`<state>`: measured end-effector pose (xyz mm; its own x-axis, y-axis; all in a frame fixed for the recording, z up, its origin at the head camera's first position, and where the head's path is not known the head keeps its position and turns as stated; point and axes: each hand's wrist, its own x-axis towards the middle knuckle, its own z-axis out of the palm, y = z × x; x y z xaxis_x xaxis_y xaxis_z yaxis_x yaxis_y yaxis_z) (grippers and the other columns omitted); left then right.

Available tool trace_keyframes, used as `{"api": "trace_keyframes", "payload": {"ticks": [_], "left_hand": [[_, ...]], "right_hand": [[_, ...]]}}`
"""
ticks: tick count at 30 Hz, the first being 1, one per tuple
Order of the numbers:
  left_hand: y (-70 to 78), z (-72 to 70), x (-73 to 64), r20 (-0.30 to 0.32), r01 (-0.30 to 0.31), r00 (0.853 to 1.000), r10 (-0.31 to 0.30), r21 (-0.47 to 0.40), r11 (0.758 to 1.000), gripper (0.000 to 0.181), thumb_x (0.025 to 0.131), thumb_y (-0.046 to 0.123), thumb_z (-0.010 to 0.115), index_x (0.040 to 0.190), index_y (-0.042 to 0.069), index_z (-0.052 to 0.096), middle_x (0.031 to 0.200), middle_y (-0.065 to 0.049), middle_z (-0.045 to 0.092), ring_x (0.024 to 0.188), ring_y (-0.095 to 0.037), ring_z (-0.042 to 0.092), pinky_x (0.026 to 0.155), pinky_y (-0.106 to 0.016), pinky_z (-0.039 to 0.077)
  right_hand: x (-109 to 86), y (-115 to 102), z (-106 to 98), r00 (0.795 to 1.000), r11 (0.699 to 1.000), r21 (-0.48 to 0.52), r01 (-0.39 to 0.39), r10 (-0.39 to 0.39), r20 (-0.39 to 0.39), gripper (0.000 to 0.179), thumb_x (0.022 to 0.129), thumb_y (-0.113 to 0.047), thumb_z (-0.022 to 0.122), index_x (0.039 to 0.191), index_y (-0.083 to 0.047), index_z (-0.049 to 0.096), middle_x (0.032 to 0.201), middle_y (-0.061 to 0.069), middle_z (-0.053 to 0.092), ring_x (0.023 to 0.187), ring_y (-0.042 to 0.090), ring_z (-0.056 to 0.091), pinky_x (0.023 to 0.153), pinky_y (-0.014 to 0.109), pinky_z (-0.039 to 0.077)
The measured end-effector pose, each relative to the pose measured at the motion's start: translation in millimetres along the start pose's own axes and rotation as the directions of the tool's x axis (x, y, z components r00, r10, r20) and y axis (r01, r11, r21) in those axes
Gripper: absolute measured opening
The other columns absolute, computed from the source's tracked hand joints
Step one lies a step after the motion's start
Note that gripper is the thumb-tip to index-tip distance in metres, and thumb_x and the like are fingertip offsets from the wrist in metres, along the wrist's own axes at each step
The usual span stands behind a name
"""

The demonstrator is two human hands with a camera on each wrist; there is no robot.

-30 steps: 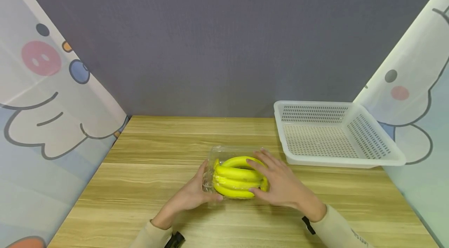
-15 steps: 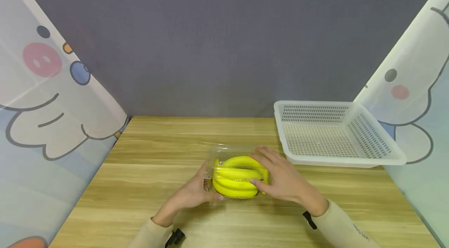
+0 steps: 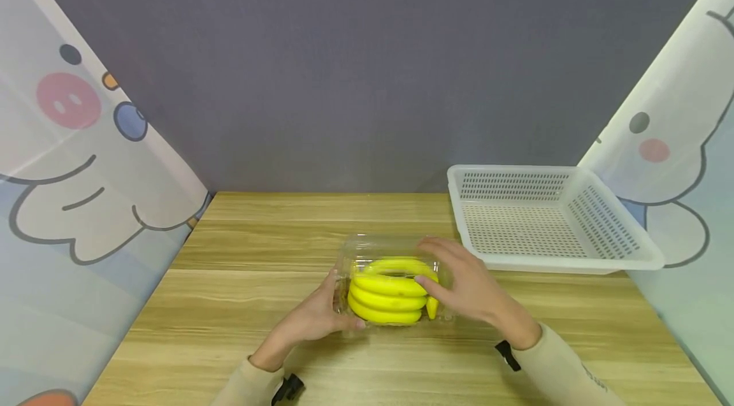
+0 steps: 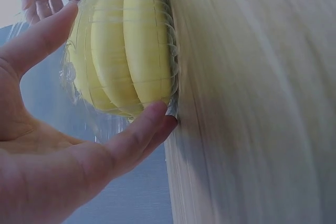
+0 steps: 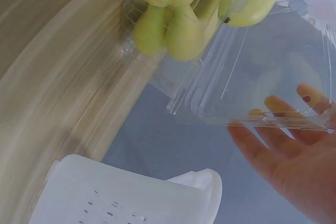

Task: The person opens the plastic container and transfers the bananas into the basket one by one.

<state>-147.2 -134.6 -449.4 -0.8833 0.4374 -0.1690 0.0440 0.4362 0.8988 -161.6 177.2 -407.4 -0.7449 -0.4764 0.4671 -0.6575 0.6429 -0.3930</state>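
Note:
A clear plastic clamshell box (image 3: 351, 250) stands on the table with several yellow bananas (image 3: 387, 301) inside. My left hand (image 3: 312, 317) holds the box's left end between thumb and fingers; in the left wrist view, its fingertips (image 4: 152, 109) press on the lower corner beside the bananas. On the right side, my right hand (image 3: 473, 288) grips the edge of the transparent lid (image 5: 257, 77) between thumb and fingers. The lid is tilted up over the bananas. Its fingers (image 5: 254, 148) show partly through the plastic in the right wrist view; the thumb is hidden there.
A white slotted plastic basket (image 3: 564, 264) stands at the back right of the wooden table (image 3: 264, 227). Behind the table rises a dark grey panel (image 3: 344, 74). Cartoon-printed cloths (image 3: 109, 202) hang on both sides.
The lid's near edge has swung up and back over the bananas, with my right hand moving slightly up and right. My left hand has stayed at the box's left end.

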Motion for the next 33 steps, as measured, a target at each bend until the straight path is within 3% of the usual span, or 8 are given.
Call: {"api": "trace_keyframes", "payload": {"ticks": [4, 9, 20, 24, 28, 33], "left_hand": [[1.1, 0.8, -1.2, -0.029, 0.045, 0.999, -0.043, 0.054, 0.998, 0.124, 0.080, 0.033, 0.089, 0.160, -0.005, 0.001, 0.159, -0.034, 0.024, 0.138, -0.050, 0.041, 0.110, -0.062, 0.038], [1.0, 1.1, -0.5, -0.035, 0.044, 0.999, -0.042, 0.052, 0.998, 0.122, 0.079, 0.033, 0.089, 0.160, -0.003, 0.005, 0.157, -0.033, 0.031, 0.138, -0.049, 0.041, 0.110, -0.062, 0.038], [1.9, 1.0, -2.4, -0.012, 0.026, 1.000, -0.026, 0.013, 1.000, 0.127, 0.081, 0.030, 0.088, 0.162, 0.006, -0.006, 0.163, -0.034, 0.011, 0.139, -0.051, 0.037, 0.108, -0.064, 0.040], [1.5, 0.9, -2.4, -0.018, 0.020, 1.000, -0.020, 0.024, 1.000, 0.127, 0.081, 0.031, 0.088, 0.163, 0.008, -0.006, 0.163, -0.034, 0.013, 0.137, -0.049, 0.041, 0.107, -0.063, 0.040], [3.2, 0.8, -2.7, -0.018, 0.027, 0.999, -0.027, 0.029, 0.999, 0.127, 0.081, 0.030, 0.088, 0.162, 0.006, -0.006, 0.162, -0.034, 0.012, 0.141, -0.052, 0.035, 0.110, -0.066, 0.036], [3.4, 0.4, -2.2, -0.011, 0.033, 0.999, -0.033, 0.029, 0.999, 0.126, 0.082, 0.030, 0.088, 0.162, 0.005, -0.006, 0.162, -0.036, 0.012, 0.139, -0.054, 0.036, 0.109, -0.065, 0.037]], "right_hand": [[0.9, 0.3, -2.0, 0.998, 0.997, 0.069, -0.045, 0.049, -0.045, 0.048, 0.091, -0.028, 0.074, 0.134, -0.008, 0.063, 0.138, 0.011, 0.062, 0.127, 0.034, 0.057, 0.101, 0.059, 0.049], [1.8, 2.3, -2.5, 0.993, 0.984, 0.159, -0.084, 0.097, -0.070, 0.047, 0.090, -0.022, 0.076, 0.131, -0.006, 0.064, 0.136, 0.011, 0.063, 0.125, 0.034, 0.058, 0.101, 0.058, 0.049], [6.7, 8.5, -1.8, 0.983, 0.959, 0.259, -0.112, 0.144, -0.110, 0.043, 0.091, -0.018, 0.075, 0.131, -0.004, 0.064, 0.132, 0.009, 0.066, 0.124, 0.033, 0.060, 0.102, 0.056, 0.047], [8.6, 11.7, -1.2, 0.979, 0.951, 0.286, -0.113, 0.156, -0.132, 0.042, 0.090, -0.015, 0.075, 0.129, -0.004, 0.064, 0.130, 0.009, 0.067, 0.121, 0.031, 0.061, 0.099, 0.055, 0.049], [12.4, 12.7, -2.9, 0.975, 0.939, 0.322, -0.119, 0.172, -0.142, 0.040, 0.090, -0.013, 0.074, 0.127, -0.003, 0.065, 0.127, 0.009, 0.069, 0.120, 0.032, 0.062, 0.100, 0.055, 0.048], [17.0, 13.7, -5.9, 0.967, 0.921, 0.357, -0.157, 0.216, -0.133, 0.036, 0.091, -0.014, 0.073, 0.125, -0.005, 0.067, 0.126, 0.009, 0.070, 0.120, 0.031, 0.061, 0.102, 0.054, 0.045]]}}
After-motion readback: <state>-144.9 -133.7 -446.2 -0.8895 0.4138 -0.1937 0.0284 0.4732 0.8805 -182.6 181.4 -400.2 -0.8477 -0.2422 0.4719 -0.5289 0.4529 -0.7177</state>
